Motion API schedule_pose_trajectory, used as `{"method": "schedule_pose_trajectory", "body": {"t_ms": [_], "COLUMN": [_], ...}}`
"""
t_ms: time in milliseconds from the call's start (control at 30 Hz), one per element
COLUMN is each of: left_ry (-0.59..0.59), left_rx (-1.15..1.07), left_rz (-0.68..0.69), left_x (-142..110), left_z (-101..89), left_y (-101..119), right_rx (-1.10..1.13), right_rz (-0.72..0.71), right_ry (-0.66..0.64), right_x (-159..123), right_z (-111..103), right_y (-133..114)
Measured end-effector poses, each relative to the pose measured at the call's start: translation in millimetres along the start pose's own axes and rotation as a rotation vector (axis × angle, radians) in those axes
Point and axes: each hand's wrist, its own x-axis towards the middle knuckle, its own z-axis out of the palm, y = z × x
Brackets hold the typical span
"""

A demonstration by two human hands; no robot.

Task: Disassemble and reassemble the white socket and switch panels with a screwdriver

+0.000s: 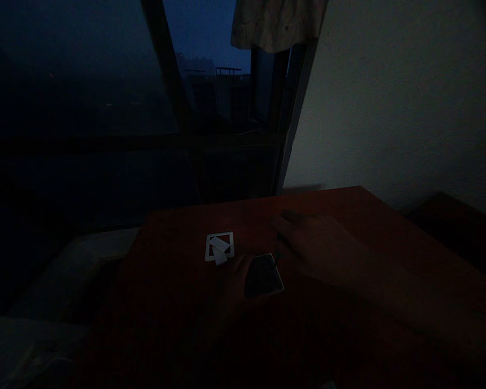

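Note:
The scene is very dark. My left hand (233, 286) rests on a reddish-brown table (178, 302) and grips the left side of a dark flat square piece with a pale edge (264, 275). My right hand (311, 243) lies on the table just right of that piece, palm down, fingers stretched toward the far edge. A small white square frame (207, 249) lies flat just beyond my left hand, with white scraps (220, 250) across it.
A large dark window (105, 97) with a slanted frame post fills the back. Pale cloth (275, 21) hangs at the top. A white wall (409, 97) stands at the right. Pale bedding (65, 270) lies left of the table.

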Motion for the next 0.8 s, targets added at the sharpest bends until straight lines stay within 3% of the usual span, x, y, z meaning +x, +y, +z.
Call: {"method": "schedule_pose_trajectory", "body": {"t_ms": [100, 300, 467, 667, 800], "left_ry": [0.004, 0.030, 0.004, 0.020, 0.014], "left_rx": [0.019, 0.011, 0.025, 0.001, -0.011], "left_rz": [0.005, 0.010, -0.007, -0.005, -0.011], "left_x": [-0.2, -3.0, -2.3, -3.3, -3.3], "left_z": [-1.0, 5.4, 3.1, 0.5, -2.2], "left_y": [1.5, -5.6, -4.6, -0.6, 3.2], "right_rx": [-0.062, 0.122, -0.049, 0.120, 0.041], "right_rz": [0.083, -0.077, 0.049, 0.018, 0.066], "right_ry": [0.030, 0.030, 0.035, 0.053, 0.059], "right_x": [1.2, 0.8, 4.4, 3.4, 3.6], "right_z": [2.0, 0.5, 5.5, 6.5, 6.3], "right_y": [0.0, 2.9, 4.6, 8.2, 7.3]}}
